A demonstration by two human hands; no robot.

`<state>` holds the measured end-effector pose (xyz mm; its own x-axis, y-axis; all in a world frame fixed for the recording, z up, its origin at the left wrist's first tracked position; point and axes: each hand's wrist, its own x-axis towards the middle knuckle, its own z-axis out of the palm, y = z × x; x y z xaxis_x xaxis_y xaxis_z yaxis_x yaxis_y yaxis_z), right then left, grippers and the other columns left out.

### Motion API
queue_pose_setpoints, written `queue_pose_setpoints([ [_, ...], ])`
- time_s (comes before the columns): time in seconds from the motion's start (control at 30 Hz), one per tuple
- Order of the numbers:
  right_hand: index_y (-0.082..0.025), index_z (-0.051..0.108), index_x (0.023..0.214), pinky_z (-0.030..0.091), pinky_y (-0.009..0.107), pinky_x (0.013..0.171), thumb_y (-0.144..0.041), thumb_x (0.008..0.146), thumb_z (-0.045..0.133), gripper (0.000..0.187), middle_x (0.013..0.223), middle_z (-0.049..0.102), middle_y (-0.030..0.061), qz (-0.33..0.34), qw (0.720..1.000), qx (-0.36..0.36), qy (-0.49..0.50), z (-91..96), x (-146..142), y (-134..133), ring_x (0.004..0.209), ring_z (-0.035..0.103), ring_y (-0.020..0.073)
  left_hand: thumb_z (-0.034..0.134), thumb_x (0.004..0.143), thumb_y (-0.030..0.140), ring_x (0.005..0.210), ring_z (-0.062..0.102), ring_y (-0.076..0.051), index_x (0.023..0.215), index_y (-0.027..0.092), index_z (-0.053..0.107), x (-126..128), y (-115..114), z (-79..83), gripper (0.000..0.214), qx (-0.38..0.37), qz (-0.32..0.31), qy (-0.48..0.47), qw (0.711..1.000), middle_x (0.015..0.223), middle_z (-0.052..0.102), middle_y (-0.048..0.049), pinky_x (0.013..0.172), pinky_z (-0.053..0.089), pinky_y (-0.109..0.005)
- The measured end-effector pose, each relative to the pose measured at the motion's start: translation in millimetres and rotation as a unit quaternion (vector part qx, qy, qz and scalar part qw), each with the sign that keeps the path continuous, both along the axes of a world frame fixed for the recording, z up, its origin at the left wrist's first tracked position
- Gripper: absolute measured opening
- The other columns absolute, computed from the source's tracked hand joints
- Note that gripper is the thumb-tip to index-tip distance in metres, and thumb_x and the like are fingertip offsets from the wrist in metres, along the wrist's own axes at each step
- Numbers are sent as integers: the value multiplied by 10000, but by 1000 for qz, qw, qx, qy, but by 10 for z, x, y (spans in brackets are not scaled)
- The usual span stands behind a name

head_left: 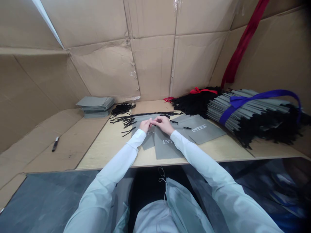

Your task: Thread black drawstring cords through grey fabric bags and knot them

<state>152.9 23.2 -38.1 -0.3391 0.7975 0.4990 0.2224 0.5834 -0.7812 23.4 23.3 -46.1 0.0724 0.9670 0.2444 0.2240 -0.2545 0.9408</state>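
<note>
Several flat grey bags printed "INTEX" [167,147] lie spread on the wooden table [109,145] in front of me. My left hand [145,125] and my right hand [164,124] rest together on the top edge of the middle bag, fingertips meeting in a pinch. What they pinch is too small to make out, though loose black cords [127,122] lie just left of them. Both arms wear pale long sleeves.
A big bundle of grey bags with black cords, tied with a purple ribbon [252,111], fills the right side. Behind it lies a black cord pile with a red tie [194,100]. A small stack of grey bags [96,106] sits back left, a marker [55,144] far left. Cardboard walls surround the table.
</note>
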Motion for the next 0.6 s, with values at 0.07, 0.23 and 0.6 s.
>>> queue_pose_setpoints([
  [0.07, -127, 562, 669, 418, 241, 630, -402, 646, 527, 278, 691, 617, 47, 20, 999, -28, 26, -19, 10, 53, 642, 557, 123, 352, 698, 483, 384, 279, -68, 417, 158, 362, -9, -25, 16, 430, 37, 26, 54, 998, 354, 304, 44, 422, 211, -207],
  [0.23, -119, 567, 683, 429, 250, 616, -361, 603, 575, 255, 652, 616, 44, 27, 997, -73, 28, -29, 41, 102, 616, 562, 124, 331, 728, 405, 413, 295, -75, 416, 151, 390, -9, -104, 63, 406, 94, 97, 172, 976, 367, 313, 42, 447, 198, -212],
  [0.6, -164, 613, 787, 376, 232, 683, -341, 663, 537, 228, 800, 625, 41, -82, 984, 65, -148, 86, 37, -77, 710, 548, 123, 381, 696, 481, 344, 299, -55, 426, 148, 385, -25, -13, -6, 428, -1, 47, -41, 998, 331, 315, 47, 408, 233, -199],
])
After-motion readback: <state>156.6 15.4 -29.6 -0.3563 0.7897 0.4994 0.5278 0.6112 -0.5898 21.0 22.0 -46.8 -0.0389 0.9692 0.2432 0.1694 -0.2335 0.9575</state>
